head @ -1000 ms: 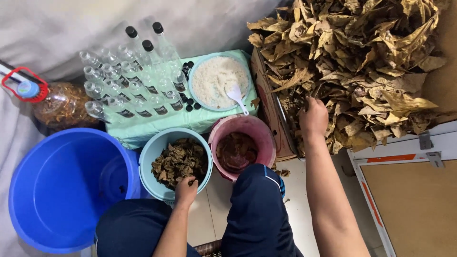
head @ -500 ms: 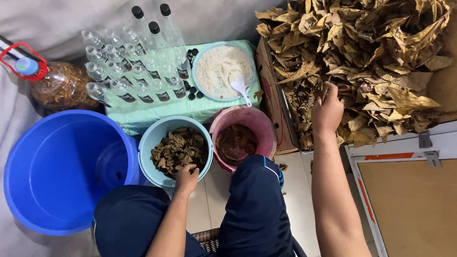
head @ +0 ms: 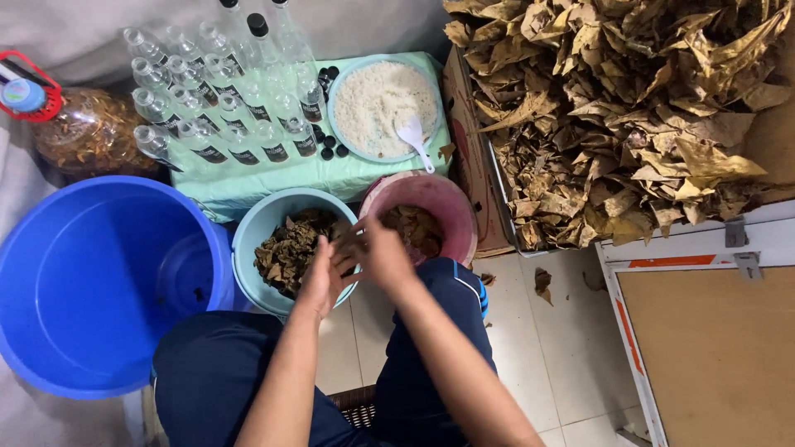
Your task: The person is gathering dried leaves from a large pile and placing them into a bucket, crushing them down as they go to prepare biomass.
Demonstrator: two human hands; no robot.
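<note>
Looking down, you see your left hand (head: 319, 277) and your right hand (head: 377, 248) close together, touching, just above the gap between two small tubs. Your left hand is over the right edge of the light blue tub (head: 252, 232), which is full of dark, crumbled dry leaf bits (head: 286, 248). Your right hand is over the left edge of the pink tub (head: 455, 215), which has brown leaf bits (head: 414, 228) in it too. The fingers of both hands look bent and a bit spread, but they are blurry, so you cannot tell if they pinch a leaf between them. Both tubs sit on the floor just in front of your knees, side by side and touching. To your left is a big blue bucket (head: 91, 281), right next to the light blue tub. Behind the tubs is a low stand with a green cloth (head: 331, 178). On it lie many clear glass bottles (head: 215, 99) and a round bowl of white grains (head: 377, 103) with a white spoon (head: 414, 136) in it. A plastic jar with a red handle (head: 74, 128) lies at the far left. At the top right is a huge pile of big dry brown leaves (head: 629, 116), well apart from your hands.
</note>
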